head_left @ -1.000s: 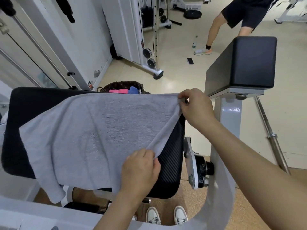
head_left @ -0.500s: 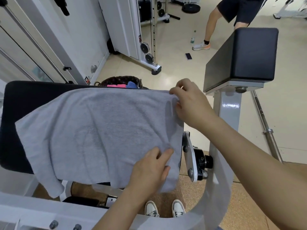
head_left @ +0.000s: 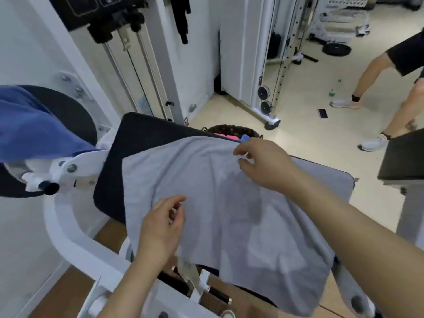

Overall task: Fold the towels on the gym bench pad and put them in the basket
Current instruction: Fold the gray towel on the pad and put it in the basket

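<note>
Towel place: the head view shows one grey terry towel (head_left: 206, 180) spread over the black padded bench pad (head_left: 142, 134), covering its right part. The pad's left end is bare, and the towel's near right portion hangs off the near edge.
Towel layers: a second layer seems to show along the right edge, so I judge a first fold is already laid, though blur leaves this unsure.
Left hand: the left hand (head_left: 160, 228) rests on the towel by the pad's near edge, fingers loosely curled, gripping nothing that shows.
Right hand: the right hand (head_left: 263, 166) is at the towel's far edge with hooked fingers; whether it pinches cloth I cannot tell.
Basket: a dark woven basket (head_left: 220, 129) stands just beyond the pad's far edge, with pink and blue cloth inside.
Other towel: a blue towel (head_left: 34, 129) drapes a round pad off the left end.
Step in hand: probably squaring the fold.
Doing it well: match the corners, draw the hanging part up onto the pad, and smooth outward from the crease before folding again.
Long axis: runs left to right along the pad, with the right end angled toward the near edge and sagging.
</note>
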`<state>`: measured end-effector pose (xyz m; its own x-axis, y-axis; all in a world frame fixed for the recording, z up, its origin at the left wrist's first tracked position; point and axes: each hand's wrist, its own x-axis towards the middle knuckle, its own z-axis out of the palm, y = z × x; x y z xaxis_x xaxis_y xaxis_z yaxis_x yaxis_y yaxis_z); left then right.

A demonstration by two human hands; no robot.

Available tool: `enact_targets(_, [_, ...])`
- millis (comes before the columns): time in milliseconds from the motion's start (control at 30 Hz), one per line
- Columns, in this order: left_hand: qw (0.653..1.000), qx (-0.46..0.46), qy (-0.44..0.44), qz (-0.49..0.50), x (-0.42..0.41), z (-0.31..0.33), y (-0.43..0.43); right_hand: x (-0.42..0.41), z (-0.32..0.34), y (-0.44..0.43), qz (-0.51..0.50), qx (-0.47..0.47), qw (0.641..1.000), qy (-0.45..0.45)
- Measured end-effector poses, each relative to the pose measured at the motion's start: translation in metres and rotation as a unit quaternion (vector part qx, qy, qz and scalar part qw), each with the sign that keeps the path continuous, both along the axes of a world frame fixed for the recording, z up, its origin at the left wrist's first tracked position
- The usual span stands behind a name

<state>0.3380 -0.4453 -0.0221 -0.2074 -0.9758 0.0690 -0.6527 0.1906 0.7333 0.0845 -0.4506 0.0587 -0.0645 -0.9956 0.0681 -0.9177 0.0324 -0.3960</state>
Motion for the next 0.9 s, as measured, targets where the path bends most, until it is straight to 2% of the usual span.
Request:
enact_targets(100, [0.996, 0.013, -0.020, 0.086, 0.042, -0.006, -0.030, 0.047, -0.004, -0.041, 0.062, 0.009, 0.998, -0.011])
enact_targets(267, [0.981, 0.036, -0.074, 0.175, 0.093, -0.029, -0.066, 0.121, -0.016, -0.108, 0.120, -0.003, 0.992, 0.048])
enact_targets(400, [0.982, 0.076, -0.051, 0.167, 0.100, -0.043, -0.082, 0.171, -0.023, -0.158, 0.142, -0.012, 0.985, 0.095])
enact_targets(667, [0.988, 0.045, -0.006, 0.148, 0.102, -0.063, -0.094, 0.209, -0.056, -0.202, 0.177, -0.020, 0.954, 0.241])
enact_targets(767, [0.988, 0.033, 0.021, 0.147, 0.104, -0.066, -0.100, 0.210, -0.051, -0.211, 0.169, -0.022, 0.962, 0.215])
enact_targets(900, [0.988, -0.029, 0.021, 0.149, 0.111, -0.059, -0.127, 0.194, -0.039, -0.238, 0.120, -0.027, 0.980, 0.156])
